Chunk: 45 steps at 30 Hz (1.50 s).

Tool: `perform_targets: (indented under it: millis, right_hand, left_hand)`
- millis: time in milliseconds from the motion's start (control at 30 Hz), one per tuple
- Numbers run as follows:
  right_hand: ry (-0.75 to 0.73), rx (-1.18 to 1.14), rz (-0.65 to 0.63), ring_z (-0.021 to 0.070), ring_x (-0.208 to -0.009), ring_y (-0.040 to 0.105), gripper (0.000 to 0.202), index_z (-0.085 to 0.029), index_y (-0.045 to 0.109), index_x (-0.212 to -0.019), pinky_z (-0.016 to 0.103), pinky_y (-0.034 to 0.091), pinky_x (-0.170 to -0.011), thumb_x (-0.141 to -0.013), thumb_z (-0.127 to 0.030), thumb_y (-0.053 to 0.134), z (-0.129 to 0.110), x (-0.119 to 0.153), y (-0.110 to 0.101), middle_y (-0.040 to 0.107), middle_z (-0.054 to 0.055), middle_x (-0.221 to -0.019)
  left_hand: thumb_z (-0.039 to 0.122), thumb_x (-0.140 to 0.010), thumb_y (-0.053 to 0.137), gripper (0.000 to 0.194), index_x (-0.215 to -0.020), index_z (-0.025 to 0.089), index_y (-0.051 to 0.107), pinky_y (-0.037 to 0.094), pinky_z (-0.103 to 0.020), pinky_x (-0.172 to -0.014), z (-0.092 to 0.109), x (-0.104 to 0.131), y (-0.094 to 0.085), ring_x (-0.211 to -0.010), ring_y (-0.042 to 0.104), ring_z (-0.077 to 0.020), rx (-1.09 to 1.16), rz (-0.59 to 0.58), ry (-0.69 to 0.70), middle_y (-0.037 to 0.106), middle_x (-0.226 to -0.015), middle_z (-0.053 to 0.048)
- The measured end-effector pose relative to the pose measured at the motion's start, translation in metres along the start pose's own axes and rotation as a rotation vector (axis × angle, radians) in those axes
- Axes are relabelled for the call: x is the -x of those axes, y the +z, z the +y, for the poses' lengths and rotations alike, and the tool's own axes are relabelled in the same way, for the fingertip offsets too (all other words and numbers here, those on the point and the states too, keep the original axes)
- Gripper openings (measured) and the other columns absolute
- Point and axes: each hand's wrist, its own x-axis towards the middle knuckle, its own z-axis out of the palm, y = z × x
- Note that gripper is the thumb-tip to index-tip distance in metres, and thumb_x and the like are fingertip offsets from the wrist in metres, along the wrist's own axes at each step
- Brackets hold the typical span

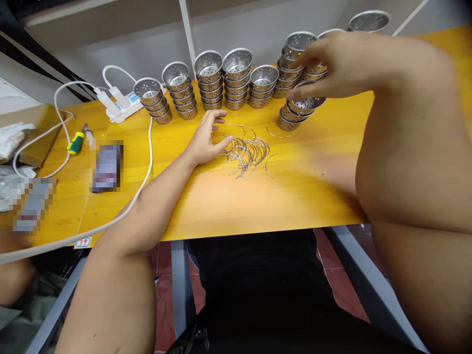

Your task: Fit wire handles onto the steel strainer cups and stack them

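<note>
Wires (250, 151) lie beside parted, empty left fingers (217, 114); cups (288, 124) beside right fingers (313, 51), parted, hold unclear.

You are sitting, apparently, in a small assembly workshop. Stacked perforated metal cups (208, 76), heaped wire arcs (248, 153), a screwdriver (76, 143) and a numbered bench label (82, 242) are indicating this.

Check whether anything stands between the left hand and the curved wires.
Nothing visible does. The left hand is right at the left edge of the curved wires; the stacked metal cups stand farther back on the table.
</note>
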Motion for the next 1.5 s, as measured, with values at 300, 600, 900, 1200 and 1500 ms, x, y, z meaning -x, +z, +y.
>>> perform_targets:
  millis: [300,600,900,1200,1500]
  right_hand:
    - [0.064,0.171,0.065,0.0422,-0.147,0.068,0.048,-0.009,0.067,-0.161,0.056,0.053,-0.127,-0.116,-0.024,0.055,-0.067,-0.023,0.046,0.066,0.028,-0.162]
    - [0.098,0.189,0.051,0.0479,-0.148,0.067,0.047,-0.002,0.077,-0.152,0.062,0.05,-0.126,-0.112,-0.015,0.056,-0.068,-0.032,0.056,0.068,0.034,-0.156]
    - [0.109,0.155,0.006,0.0382,-0.126,0.076,0.036,-0.01,0.087,-0.137,0.047,0.058,-0.107,-0.104,-0.014,0.074,-0.056,-0.035,0.054,0.08,0.026,-0.143]
    - [0.01,-0.028,0.044,0.0266,-0.098,0.075,0.01,-0.025,0.081,-0.1,0.04,0.054,-0.089,-0.097,-0.016,0.08,-0.056,-0.012,0.016,0.086,0.011,-0.111]
    - [-0.397,-0.459,0.07,0.0351,-0.116,0.076,0.025,-0.036,0.076,-0.091,0.058,0.06,-0.114,-0.097,-0.06,0.071,-0.106,-0.002,0.038,0.082,0.006,-0.118]
  left_hand:
    - [0.059,-0.099,0.076,0.07,-0.157,0.03,0.051,0.065,-0.05,-0.115,0.007,0.0,0.0,-0.14,0.072,-0.0316,-0.022,0.013,-0.025,0.064,-0.16,-0.015]
    - [0.056,-0.099,0.075,0.066,-0.155,0.029,0.053,0.065,-0.054,-0.117,0.01,0.0,-0.003,-0.142,0.072,-0.0341,-0.032,-0.007,-0.021,0.064,-0.159,-0.016]
    - [0.052,-0.099,0.076,0.063,-0.154,0.028,0.055,0.065,-0.052,-0.116,0.015,0.0,-0.005,-0.141,0.072,-0.0328,-0.025,0.001,-0.032,0.064,-0.159,-0.017]
    - [0.078,-0.102,0.072,0.086,-0.168,0.034,0.039,0.062,-0.058,-0.123,-0.005,0.002,0.0,-0.153,0.068,-0.0371,0.0,0.022,-0.01,0.055,-0.173,-0.017]
    - [0.099,-0.084,0.08,0.117,-0.17,0.034,0.037,0.056,-0.061,-0.134,0.002,-0.008,-0.002,-0.162,0.064,-0.0399,-0.023,0.174,-0.025,0.062,-0.168,-0.016]
